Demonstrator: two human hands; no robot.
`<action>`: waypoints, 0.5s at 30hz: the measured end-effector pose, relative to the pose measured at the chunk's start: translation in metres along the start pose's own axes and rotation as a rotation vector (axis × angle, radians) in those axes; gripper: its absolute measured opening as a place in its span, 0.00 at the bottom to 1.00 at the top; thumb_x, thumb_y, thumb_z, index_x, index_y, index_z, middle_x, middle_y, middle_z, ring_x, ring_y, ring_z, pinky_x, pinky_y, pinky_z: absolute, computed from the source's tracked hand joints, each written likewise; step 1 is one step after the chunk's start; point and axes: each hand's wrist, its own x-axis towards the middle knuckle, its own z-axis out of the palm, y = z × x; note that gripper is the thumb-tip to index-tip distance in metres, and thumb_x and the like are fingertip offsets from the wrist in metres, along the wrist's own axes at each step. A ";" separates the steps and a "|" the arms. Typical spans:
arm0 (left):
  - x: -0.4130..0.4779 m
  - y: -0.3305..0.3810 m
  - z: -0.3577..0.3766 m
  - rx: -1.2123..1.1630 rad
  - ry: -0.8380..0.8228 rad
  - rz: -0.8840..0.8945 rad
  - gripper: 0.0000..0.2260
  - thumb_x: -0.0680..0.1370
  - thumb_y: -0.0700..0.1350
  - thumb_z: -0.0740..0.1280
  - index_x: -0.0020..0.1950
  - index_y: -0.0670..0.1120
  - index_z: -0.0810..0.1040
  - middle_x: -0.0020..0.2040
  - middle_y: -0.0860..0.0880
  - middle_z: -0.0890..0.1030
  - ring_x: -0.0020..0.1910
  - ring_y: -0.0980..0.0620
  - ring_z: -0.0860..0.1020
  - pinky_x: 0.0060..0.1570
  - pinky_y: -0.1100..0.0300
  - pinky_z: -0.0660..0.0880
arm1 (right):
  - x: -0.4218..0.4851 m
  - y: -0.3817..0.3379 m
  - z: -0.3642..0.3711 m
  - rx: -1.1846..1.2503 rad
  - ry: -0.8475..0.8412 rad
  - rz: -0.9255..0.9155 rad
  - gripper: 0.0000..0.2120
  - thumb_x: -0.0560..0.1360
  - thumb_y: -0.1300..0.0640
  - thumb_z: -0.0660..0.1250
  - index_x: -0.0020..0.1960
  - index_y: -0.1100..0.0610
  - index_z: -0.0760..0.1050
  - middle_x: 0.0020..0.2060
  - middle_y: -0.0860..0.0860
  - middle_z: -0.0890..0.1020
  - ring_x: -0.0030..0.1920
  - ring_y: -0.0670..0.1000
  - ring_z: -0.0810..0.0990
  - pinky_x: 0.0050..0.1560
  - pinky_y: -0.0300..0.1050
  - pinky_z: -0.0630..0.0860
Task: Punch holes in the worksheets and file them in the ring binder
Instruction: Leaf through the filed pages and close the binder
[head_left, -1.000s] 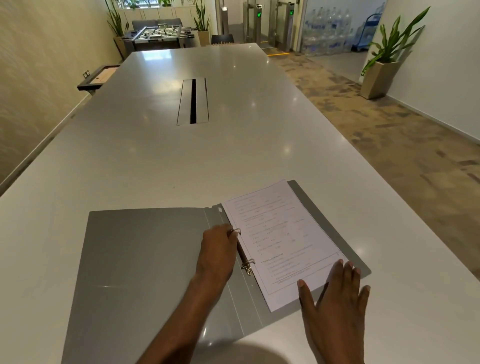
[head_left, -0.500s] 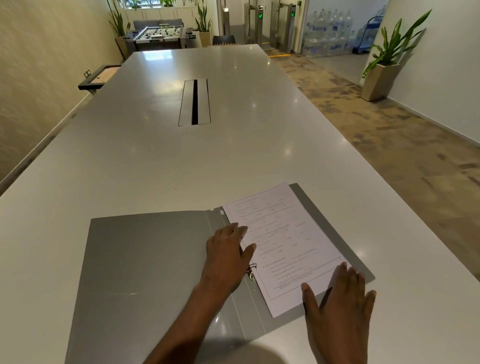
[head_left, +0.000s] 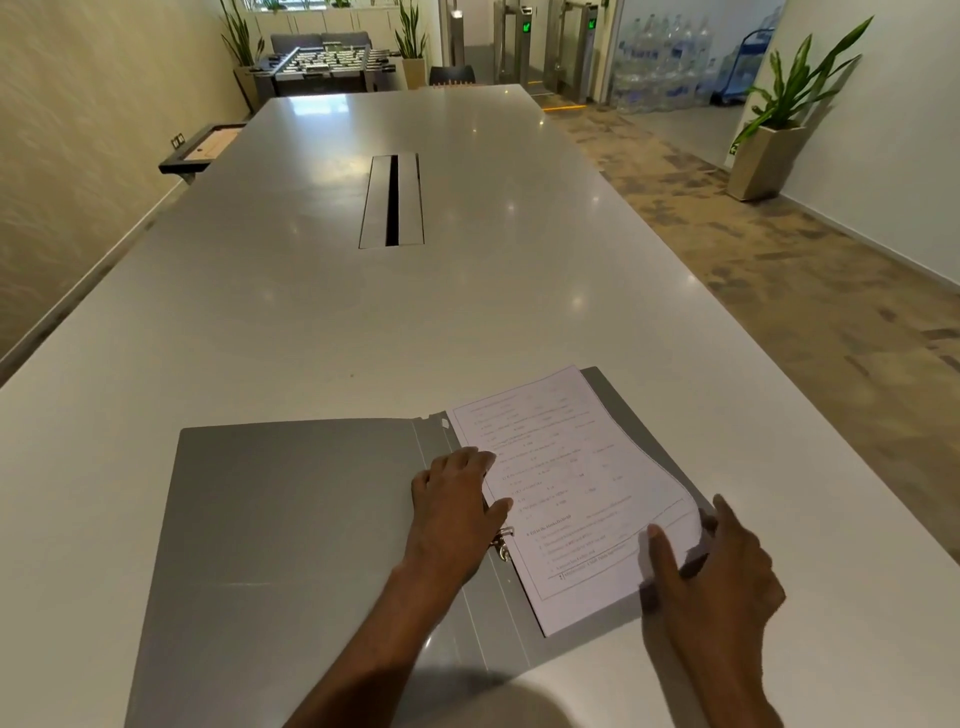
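Left hand lies flat-fingered over the open ring binder's upper ring, hiding it, while right hand pinches the worksheet's lifted edge, cable slot well beyond

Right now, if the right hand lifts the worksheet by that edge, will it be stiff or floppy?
Likely floppy: the worksheet curls up where the right hand pinches its edge. It is probably light, being thin paper. It may tear if pulled, since its other edge seems caught at the ring by the left hand.
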 end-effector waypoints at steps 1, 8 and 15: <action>0.000 0.001 -0.001 0.002 -0.008 -0.005 0.27 0.80 0.56 0.69 0.77 0.53 0.70 0.77 0.53 0.72 0.75 0.51 0.68 0.74 0.50 0.60 | 0.008 -0.003 -0.004 0.023 0.013 0.020 0.35 0.74 0.45 0.74 0.75 0.59 0.67 0.65 0.61 0.79 0.67 0.66 0.75 0.69 0.66 0.66; -0.002 0.005 -0.008 -0.035 -0.030 -0.017 0.25 0.82 0.53 0.67 0.79 0.53 0.68 0.78 0.52 0.71 0.76 0.51 0.67 0.76 0.50 0.59 | 0.024 0.002 -0.021 0.177 -0.016 -0.019 0.08 0.77 0.59 0.74 0.56 0.58 0.82 0.44 0.54 0.84 0.44 0.57 0.82 0.49 0.50 0.77; -0.013 0.023 -0.054 -0.540 0.230 -0.127 0.16 0.86 0.49 0.62 0.73 0.52 0.76 0.69 0.52 0.78 0.64 0.55 0.78 0.65 0.62 0.74 | -0.021 -0.049 -0.029 0.368 0.060 -0.180 0.06 0.77 0.51 0.72 0.54 0.50 0.82 0.48 0.43 0.85 0.43 0.44 0.83 0.52 0.52 0.84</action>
